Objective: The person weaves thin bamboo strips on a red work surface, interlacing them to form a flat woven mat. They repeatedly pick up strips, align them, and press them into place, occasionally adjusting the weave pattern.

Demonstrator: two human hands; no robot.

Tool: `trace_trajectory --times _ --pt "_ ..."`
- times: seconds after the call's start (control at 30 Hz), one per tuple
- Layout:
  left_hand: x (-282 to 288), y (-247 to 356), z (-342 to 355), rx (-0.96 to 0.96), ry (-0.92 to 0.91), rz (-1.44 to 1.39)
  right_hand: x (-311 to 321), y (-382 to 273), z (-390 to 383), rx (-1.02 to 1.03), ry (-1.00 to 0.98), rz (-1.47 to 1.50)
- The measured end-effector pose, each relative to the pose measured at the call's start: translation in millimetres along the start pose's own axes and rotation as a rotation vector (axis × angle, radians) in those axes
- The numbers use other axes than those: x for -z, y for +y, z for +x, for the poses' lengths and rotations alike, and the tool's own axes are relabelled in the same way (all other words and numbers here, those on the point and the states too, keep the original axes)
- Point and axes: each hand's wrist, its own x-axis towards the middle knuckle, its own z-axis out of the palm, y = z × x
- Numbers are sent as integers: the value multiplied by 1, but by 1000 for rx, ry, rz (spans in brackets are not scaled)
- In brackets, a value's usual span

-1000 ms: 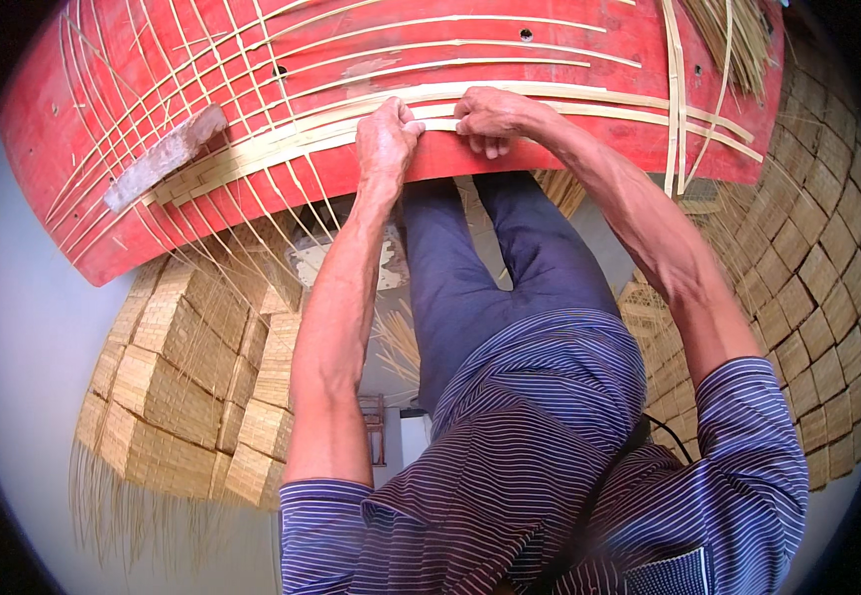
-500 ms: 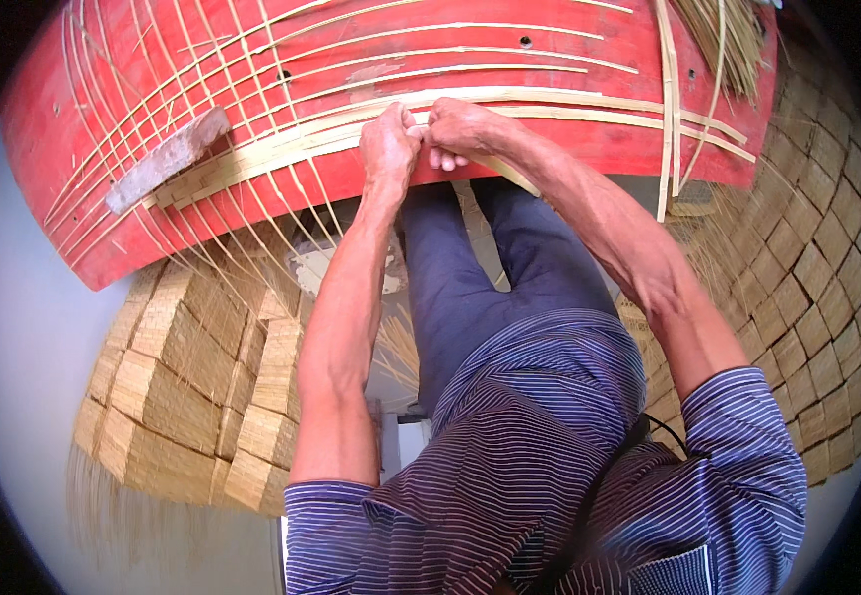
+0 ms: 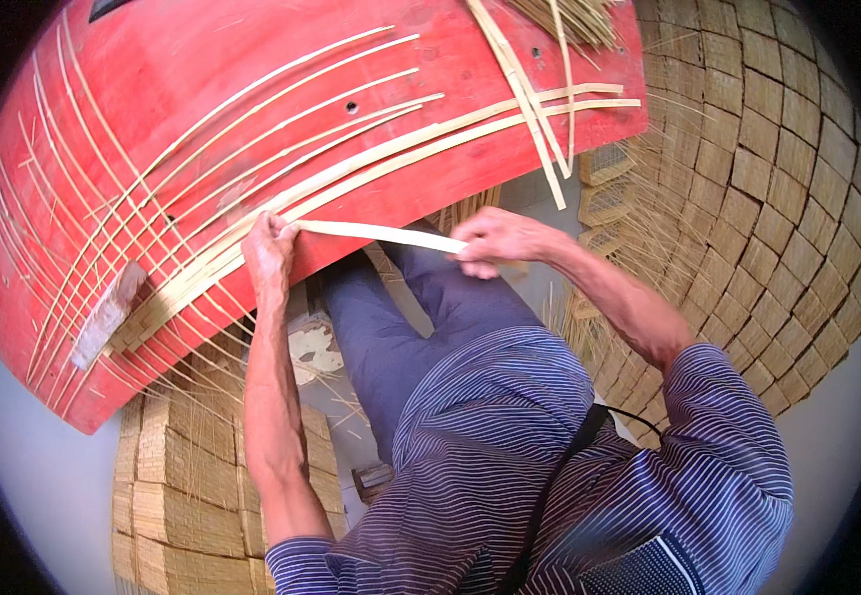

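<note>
A flat pale bamboo strip [image 3: 381, 233] stretches between my two hands across the near edge of a red board [image 3: 510, 149]. My left hand [image 3: 269, 256] pinches one end, close above the long strips at the board's edge. My right hand [image 3: 500, 241], slightly blurred, is closed on the strip farther right, off the board and above my lap. On the left of the board, thin bamboo strips cross in an open lattice [image 3: 133, 213]. A rough greyish block [image 3: 111, 312] lies on them. Two longer wide strips [image 3: 450, 129] run along the board's near side.
More flat strips [image 3: 525, 89] and a bundle of thin bamboo sticks [image 3: 574, 22] lie at the board's right end. Stacked woven bamboo blocks [image 3: 758, 159] rise on the right. Another stack [image 3: 192, 486] stands below left. Loose strip ends stick out over the board's edge.
My hands were close together at the board's edge and are now apart. My right hand has drawn away along the strip, toward me. The whole view has turned and shifted.
</note>
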Motion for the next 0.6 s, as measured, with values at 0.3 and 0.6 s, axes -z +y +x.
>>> trace_trajectory --times 0.3,0.6 --pt "3 5 2 86 -73 -73 152 45 -52 -10 407 -830" --pt "2 7 5 65 -120 -95 202 67 -11 -66 713 -964"
